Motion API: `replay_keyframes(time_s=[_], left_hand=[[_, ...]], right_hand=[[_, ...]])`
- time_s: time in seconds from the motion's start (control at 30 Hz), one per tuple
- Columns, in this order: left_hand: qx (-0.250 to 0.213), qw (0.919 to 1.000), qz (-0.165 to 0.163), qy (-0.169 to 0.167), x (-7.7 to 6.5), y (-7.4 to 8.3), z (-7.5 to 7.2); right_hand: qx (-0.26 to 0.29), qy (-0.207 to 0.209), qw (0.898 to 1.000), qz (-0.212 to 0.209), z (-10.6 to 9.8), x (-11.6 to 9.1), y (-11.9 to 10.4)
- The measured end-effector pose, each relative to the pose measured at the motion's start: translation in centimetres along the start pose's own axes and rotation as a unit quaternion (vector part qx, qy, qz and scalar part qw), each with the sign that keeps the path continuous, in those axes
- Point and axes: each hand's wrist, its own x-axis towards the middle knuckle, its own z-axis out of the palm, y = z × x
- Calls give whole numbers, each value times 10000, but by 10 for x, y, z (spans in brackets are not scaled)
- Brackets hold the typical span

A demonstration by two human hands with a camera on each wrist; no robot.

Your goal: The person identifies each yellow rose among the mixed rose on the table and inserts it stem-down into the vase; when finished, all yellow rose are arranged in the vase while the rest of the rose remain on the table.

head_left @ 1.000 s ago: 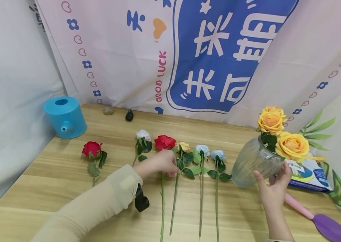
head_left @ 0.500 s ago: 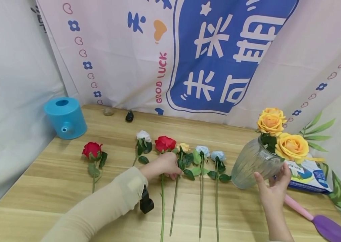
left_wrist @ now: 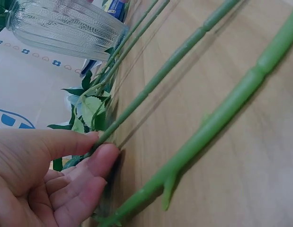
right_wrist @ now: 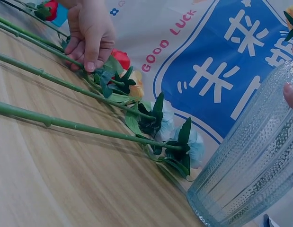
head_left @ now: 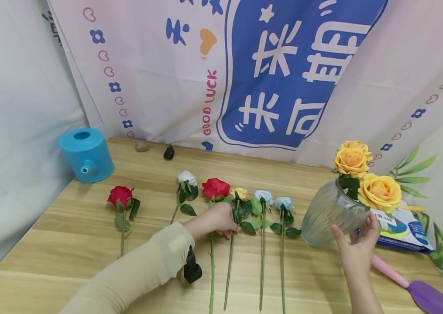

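My left hand (head_left: 221,219) pinches the green stem of a small yellow rose (head_left: 240,192) just below its leaves. Thumb and index finger meet round that stem (left_wrist: 151,87) in the left wrist view. My right hand (head_left: 356,248) holds a ribbed clear glass vase (head_left: 325,213), tilted, with large yellow roses (head_left: 380,192) in its mouth. Left of the pinched stem lies a red rose (head_left: 216,187), its stem partly behind the hand. To the right lie two light blue roses (head_left: 263,197). A white rose (head_left: 187,177) and another red rose (head_left: 120,195) lie further left.
A blue watering can (head_left: 87,157) stands at the back left of the wooden table (head_left: 48,266). Two stones (head_left: 169,152) lie along the back edge by the printed curtain. Right of the vase are a blue-and-white packet (head_left: 402,231) and a purple spade (head_left: 433,296) with a pink handle.
My left hand has slid slightly right and toward me onto the small yellow rose's stem, whose lower end has shifted a little right. My right hand keeps holding the vase in place.
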Motion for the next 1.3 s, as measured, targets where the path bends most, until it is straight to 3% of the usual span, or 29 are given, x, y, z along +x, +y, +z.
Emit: replay_keyframes(time_s=[0.3,0.4,0.5,0.7,0.87,1.1,1.17,1.3], left_hand=[[-904,9955,241,137,0,1,1],[-1314,9899,471,237,-3,9,-4],[-1885,9780,822,344,-5,21,-13],[-3057,9364,1589,660,-13,62,-35],[-3198,9006,2585,1406,-16,100,-50],[-3529,8323,3552,2377,-31,140,-58],[-3507,8203,3699,2595,-37,148,-59],[-3486,8053,3833,2883,-47,159,-61]], right_hand=[[-132,-38,9998,121,-1,1,-2],[-279,-106,9995,84,-1,0,-3],[-424,-185,9989,-40,-1,1,-3],[-319,-297,9989,-195,-1,3,-2],[-200,-284,9992,-207,0,3,0],[-74,-275,9993,-243,0,2,0],[-29,-258,9994,-226,-1,2,1],[-57,-208,9997,-147,-2,0,1]])
